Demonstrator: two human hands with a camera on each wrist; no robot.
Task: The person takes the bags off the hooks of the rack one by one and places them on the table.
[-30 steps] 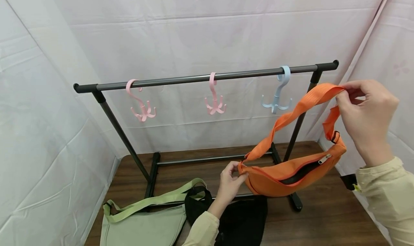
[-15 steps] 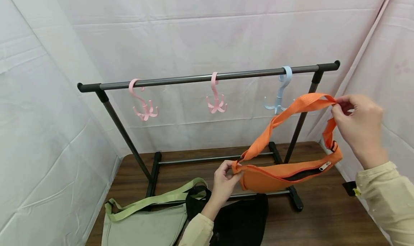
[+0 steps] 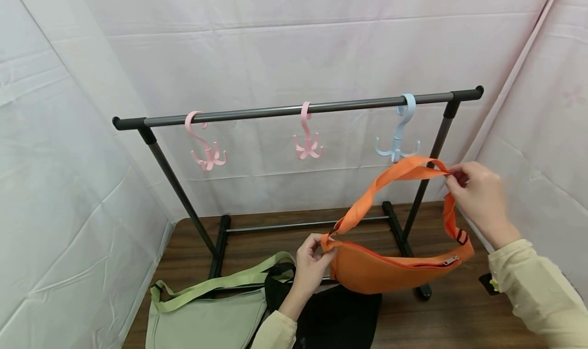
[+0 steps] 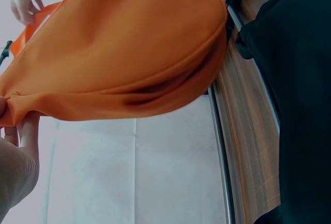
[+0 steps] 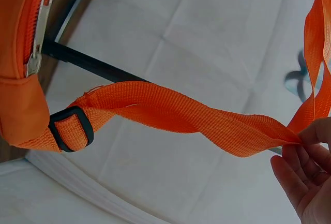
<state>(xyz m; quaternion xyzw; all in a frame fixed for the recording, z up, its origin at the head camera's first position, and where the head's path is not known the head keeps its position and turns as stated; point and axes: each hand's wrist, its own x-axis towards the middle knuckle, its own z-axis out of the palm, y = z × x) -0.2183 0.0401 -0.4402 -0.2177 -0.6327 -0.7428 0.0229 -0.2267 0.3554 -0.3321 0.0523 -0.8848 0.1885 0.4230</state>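
Observation:
An orange waist bag [image 3: 386, 272] hangs in the air in front of the rack's right half, its strap [image 3: 376, 183] raised in a loop. My left hand [image 3: 310, 265] pinches the bag's left end, where the strap joins. With thumb and fingers, my right hand [image 3: 480, 196] pinches the strap near its top right. The right wrist view shows the twisted strap, a black buckle [image 5: 71, 129] and the metal zipper pull [image 5: 39, 35]. Just behind the strap's top, a light blue hook [image 3: 397, 129] hangs on the rail; whether they touch I cannot tell.
A dark metal rack [image 3: 257, 113] stands on the brown wooden surface [image 3: 450, 313]. Two pink hooks, one left [image 3: 206, 145] and one central [image 3: 306, 134], hang from it. A pale green bag [image 3: 206, 318] and a black bag [image 3: 351, 313] lie in front. White cloth [image 3: 275, 58] surrounds the rack.
My right hand has moved left and down with the strap, lowering the loop. The bag's left end has shifted slightly left with my left hand, and its zipper opening looks narrower.

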